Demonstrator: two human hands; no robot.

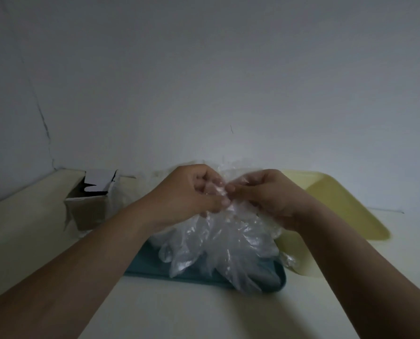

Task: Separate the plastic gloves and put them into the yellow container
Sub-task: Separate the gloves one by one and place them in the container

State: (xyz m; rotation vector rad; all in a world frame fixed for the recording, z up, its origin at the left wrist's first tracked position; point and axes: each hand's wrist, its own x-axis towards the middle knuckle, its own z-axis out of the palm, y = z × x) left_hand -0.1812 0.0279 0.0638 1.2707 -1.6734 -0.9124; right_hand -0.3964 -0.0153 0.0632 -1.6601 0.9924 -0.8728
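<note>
Pinching the top edge of the clump of plastic gloves [218,241] with our left hand [194,192] and right hand [265,194] over the teal tray [275,277] mid-frame, yellow container [338,206] at right; they look feather-light, clingy and slippery, so we'd grab cuffs.

The picture is dim and underexposed, with a grey-blue cast over the wall [204,69] and heavy darkening toward the upper corners and lower left of the frame. The brightest area is the pale desk [179,311] at bottom centre. Soft glints show on the crumpled plastic gloves [223,243]. The fingers [216,189] are slightly motion-blurred. Wide-angle distortion bends the desk's edges.
</note>
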